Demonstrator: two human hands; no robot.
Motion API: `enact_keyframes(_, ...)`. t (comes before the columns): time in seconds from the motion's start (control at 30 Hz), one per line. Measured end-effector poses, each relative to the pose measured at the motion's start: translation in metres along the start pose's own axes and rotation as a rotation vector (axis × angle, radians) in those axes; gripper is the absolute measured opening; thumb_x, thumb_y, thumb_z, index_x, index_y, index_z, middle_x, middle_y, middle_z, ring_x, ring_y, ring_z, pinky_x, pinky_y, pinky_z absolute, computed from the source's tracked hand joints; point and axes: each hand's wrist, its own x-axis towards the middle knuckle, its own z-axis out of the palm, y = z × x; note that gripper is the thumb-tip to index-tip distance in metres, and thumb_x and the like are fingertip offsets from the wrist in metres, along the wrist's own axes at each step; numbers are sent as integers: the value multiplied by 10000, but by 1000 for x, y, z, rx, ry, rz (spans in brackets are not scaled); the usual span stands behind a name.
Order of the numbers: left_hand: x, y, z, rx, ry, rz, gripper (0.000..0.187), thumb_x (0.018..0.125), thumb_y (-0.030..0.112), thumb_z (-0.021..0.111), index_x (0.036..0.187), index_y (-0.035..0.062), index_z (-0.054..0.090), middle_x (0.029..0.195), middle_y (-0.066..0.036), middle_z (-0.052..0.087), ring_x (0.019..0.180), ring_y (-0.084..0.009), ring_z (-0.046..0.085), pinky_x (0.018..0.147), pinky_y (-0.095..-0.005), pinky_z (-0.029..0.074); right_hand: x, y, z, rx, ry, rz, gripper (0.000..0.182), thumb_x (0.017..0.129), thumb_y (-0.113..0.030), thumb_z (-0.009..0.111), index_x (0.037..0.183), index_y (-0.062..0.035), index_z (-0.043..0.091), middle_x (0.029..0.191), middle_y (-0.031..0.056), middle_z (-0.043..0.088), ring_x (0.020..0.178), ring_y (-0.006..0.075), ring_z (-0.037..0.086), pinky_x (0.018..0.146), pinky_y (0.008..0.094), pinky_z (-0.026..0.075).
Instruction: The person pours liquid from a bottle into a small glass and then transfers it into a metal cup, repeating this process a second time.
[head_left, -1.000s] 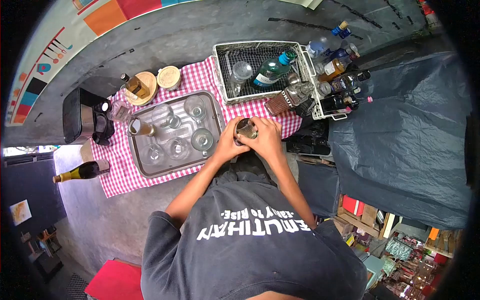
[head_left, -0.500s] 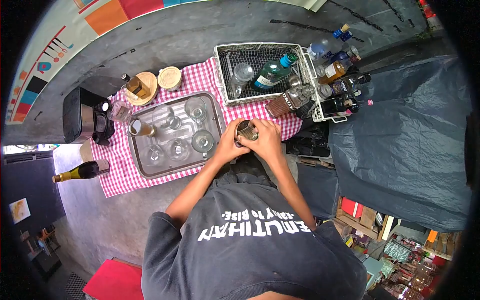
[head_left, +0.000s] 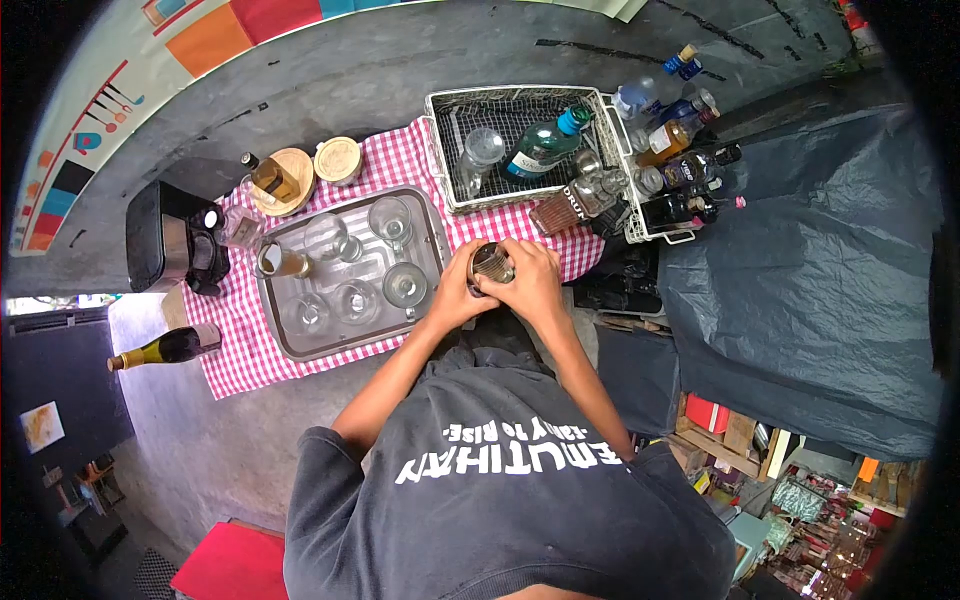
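Both my hands are wrapped round a clear drinking glass [head_left: 493, 262], held in front of my chest at the table's front edge. My left hand [head_left: 460, 291] grips its left side and my right hand [head_left: 534, 276] its right side, with the thumbs close together below the rim. Just left of my hands lies a grey tray [head_left: 350, 270] on a pink checked cloth [head_left: 235, 360]. On the tray stand several clear glasses, among them a glass mug [head_left: 405, 285] nearest my left hand and an amber-tinted glass [head_left: 283, 262].
A white wire basket [head_left: 440, 150] behind my hands holds a teal bottle [head_left: 540, 150] and a tall glass [head_left: 480, 158]. Several bottles stand at its right, including a clear square one [head_left: 580, 203]. A corked wine bottle [head_left: 170, 347] lies at far left, near a black appliance [head_left: 158, 235].
Almost nothing differs. My hands stay round the glass in the same place, and the view has shifted very slightly.
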Motion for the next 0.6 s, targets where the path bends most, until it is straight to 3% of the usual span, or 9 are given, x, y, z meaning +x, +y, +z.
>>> enact_keyframes(0.6,2,3,0,-26,21,-35,812,570,148,807,1286,10,449,1194,-169,562,1130,-330,565,966,-396,440,4,1,1,2,-16,-19,403,609,-339,785,873,-80,625,738,63,580,766,272,590,743,425,410)
